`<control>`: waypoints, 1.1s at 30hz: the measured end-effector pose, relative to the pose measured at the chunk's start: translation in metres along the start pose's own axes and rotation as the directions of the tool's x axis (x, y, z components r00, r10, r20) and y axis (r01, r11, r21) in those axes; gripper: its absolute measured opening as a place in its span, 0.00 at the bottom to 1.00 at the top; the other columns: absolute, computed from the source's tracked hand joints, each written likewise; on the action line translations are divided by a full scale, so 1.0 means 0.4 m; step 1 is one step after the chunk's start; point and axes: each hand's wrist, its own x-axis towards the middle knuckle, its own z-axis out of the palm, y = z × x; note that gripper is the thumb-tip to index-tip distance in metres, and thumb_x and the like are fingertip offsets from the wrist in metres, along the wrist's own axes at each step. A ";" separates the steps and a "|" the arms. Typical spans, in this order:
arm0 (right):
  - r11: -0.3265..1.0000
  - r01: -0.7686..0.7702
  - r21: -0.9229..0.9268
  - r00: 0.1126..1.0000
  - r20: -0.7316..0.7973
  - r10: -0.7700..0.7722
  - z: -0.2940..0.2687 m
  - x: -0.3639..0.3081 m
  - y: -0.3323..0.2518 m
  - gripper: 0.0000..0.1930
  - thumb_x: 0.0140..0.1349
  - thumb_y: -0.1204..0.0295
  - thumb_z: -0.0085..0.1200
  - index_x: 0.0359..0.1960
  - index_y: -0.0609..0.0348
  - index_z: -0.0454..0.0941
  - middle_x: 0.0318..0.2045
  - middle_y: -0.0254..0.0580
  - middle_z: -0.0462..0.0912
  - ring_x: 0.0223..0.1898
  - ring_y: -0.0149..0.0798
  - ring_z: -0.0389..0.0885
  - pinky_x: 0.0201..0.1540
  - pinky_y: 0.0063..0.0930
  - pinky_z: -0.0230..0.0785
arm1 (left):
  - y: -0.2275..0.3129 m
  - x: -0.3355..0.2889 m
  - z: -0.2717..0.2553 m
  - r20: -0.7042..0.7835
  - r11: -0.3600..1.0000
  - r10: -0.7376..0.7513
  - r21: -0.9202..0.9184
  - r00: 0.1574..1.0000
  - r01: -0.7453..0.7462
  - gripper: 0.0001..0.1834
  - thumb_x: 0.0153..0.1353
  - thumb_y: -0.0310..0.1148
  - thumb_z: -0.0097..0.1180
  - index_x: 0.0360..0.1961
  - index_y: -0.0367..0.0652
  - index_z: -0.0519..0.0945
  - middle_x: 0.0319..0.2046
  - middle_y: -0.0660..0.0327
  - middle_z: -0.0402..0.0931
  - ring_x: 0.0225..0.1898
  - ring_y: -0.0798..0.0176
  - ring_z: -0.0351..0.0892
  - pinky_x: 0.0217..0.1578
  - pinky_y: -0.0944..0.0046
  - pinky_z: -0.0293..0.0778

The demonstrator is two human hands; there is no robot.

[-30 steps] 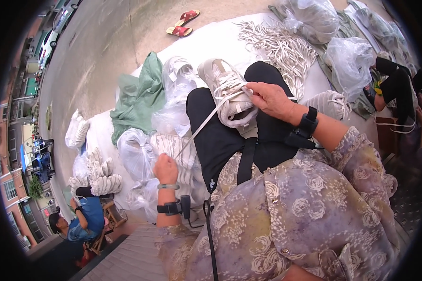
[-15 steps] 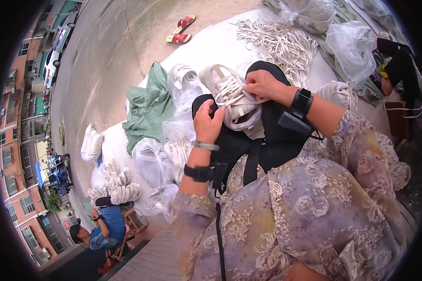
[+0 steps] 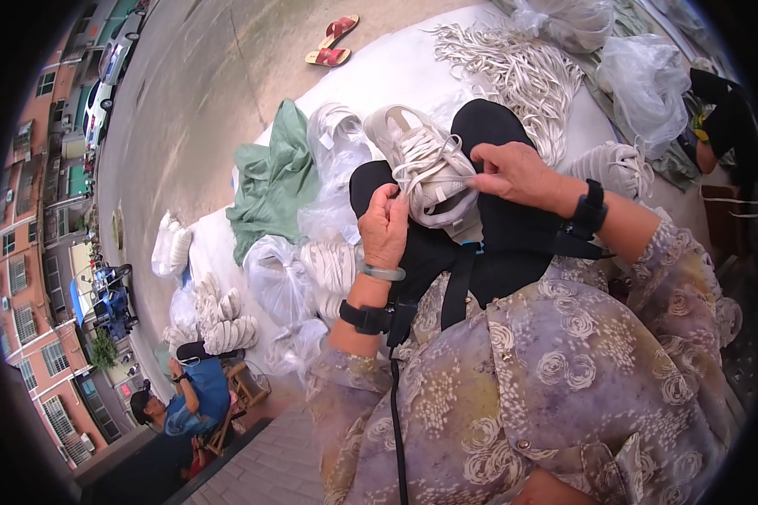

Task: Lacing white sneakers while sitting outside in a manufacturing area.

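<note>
A beige and white sneaker (image 3: 387,126) rests on my lap between my black-covered knees, its toe pointing away from me. White shoelace (image 3: 434,156) criss-crosses its tongue. My left hand (image 3: 384,229) is at the shoe's left side, thumb and fingers pinched together on a lace end. On the other side, my right hand (image 3: 518,175) pinches the lace between thumb and curled fingers, just off the collar. A stretch of lace runs fairly taut between the two hands over the shoe's opening. The fingertips partly hide the lace ends.
A pile of loose white laces (image 3: 522,80) lies on the white sheet ahead. Left are a green cloth (image 3: 269,189), clear plastic bags (image 3: 278,282) and bundled pale shoes (image 3: 227,332). Red slippers (image 3: 328,56) lie beyond. A person in blue (image 3: 198,400) sits at lower left.
My right hand has drawn a little to the right, away from the shoe. My left fingers, spread beside the shoe before, are now pinched on the lace. The whole view has shifted slightly.
</note>
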 end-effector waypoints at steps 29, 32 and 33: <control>0.383 -0.704 0.598 0.698 0.482 0.530 -0.062 -0.083 0.022 0.08 0.55 0.68 0.51 0.20 0.55 0.71 0.13 0.32 0.72 0.09 0.24 0.63 0.12 0.20 0.58 | -0.043 -0.099 -0.198 0.349 0.771 -0.607 0.038 0.714 0.636 0.12 0.60 0.38 0.50 0.23 0.43 0.73 0.14 0.66 0.70 0.12 0.74 0.67 0.12 0.72 0.62; 0.419 -0.632 0.652 0.766 0.446 0.463 -0.011 -0.037 -0.018 0.09 0.58 0.65 0.50 0.24 0.56 0.73 0.18 0.32 0.74 0.14 0.23 0.67 0.17 0.16 0.61 | 0.029 -0.067 -0.125 0.525 0.758 -0.535 -0.047 0.662 0.650 0.09 0.61 0.37 0.49 0.30 0.42 0.72 0.17 0.64 0.72 0.14 0.74 0.69 0.15 0.74 0.67; 0.528 -0.559 0.639 0.828 0.394 0.400 0.004 -0.013 -0.021 0.09 0.58 0.65 0.50 0.24 0.56 0.74 0.19 0.30 0.74 0.16 0.22 0.67 0.19 0.15 0.61 | 0.051 -0.056 -0.107 0.573 0.736 -0.511 -0.093 0.640 0.671 0.08 0.61 0.35 0.48 0.35 0.42 0.71 0.20 0.62 0.74 0.14 0.72 0.70 0.18 0.73 0.71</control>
